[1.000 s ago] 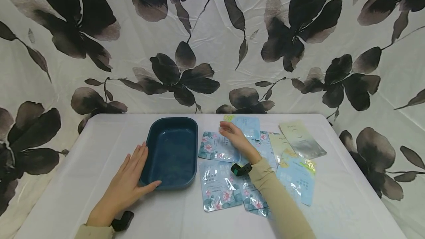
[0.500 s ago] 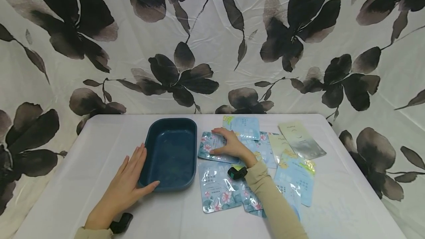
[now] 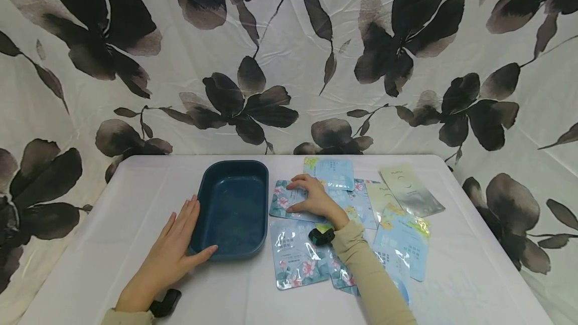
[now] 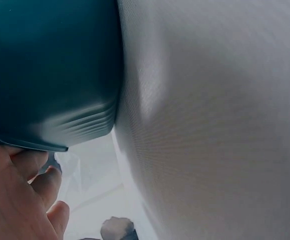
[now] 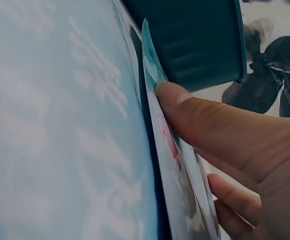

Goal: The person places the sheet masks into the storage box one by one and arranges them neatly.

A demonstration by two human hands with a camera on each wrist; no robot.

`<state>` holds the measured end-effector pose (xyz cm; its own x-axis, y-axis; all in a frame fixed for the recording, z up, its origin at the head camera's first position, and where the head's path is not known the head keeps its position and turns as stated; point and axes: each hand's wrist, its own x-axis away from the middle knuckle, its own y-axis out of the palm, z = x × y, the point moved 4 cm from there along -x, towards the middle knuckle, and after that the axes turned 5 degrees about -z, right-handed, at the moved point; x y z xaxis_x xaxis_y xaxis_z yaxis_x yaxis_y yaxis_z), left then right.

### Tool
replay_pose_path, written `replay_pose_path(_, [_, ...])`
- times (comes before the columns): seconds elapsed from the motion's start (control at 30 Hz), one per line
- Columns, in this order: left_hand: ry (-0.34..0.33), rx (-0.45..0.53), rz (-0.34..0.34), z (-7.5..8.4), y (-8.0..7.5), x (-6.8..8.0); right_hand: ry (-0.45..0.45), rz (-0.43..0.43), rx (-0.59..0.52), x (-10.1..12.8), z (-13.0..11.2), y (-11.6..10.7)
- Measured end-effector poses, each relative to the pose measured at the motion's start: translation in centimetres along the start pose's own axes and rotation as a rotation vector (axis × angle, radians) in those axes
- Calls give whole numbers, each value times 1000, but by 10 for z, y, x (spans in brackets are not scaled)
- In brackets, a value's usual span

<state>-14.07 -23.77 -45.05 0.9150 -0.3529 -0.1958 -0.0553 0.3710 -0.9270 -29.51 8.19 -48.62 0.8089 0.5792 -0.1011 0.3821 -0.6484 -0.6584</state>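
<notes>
Evidently the right hand [image 3: 312, 197] pinches the glossy blue floral packet [image 3: 283, 200] beneath it, seemingly lengthwise left to right, just right of the dark-blue rectangular tray [image 3: 232, 214], whose left side the straight-fingered left hand [image 3: 173, 245] touches.

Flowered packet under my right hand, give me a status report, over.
Left hand against blue tray. Right hand touching flowered packet, firm grip unclear. Packet outside tray, just right of it. Other packets crowd its near and right sides.
</notes>
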Motion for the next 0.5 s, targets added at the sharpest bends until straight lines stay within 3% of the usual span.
replay_pose_path(0.23, [-12, -1, -7, -2, 2, 0, 49, 37, 13, 3, -1, 2])
replay_pose_path(0.5, [-12, 15, -11, -3, 3, 1, 115, 77, 145, 5, -8, -2])
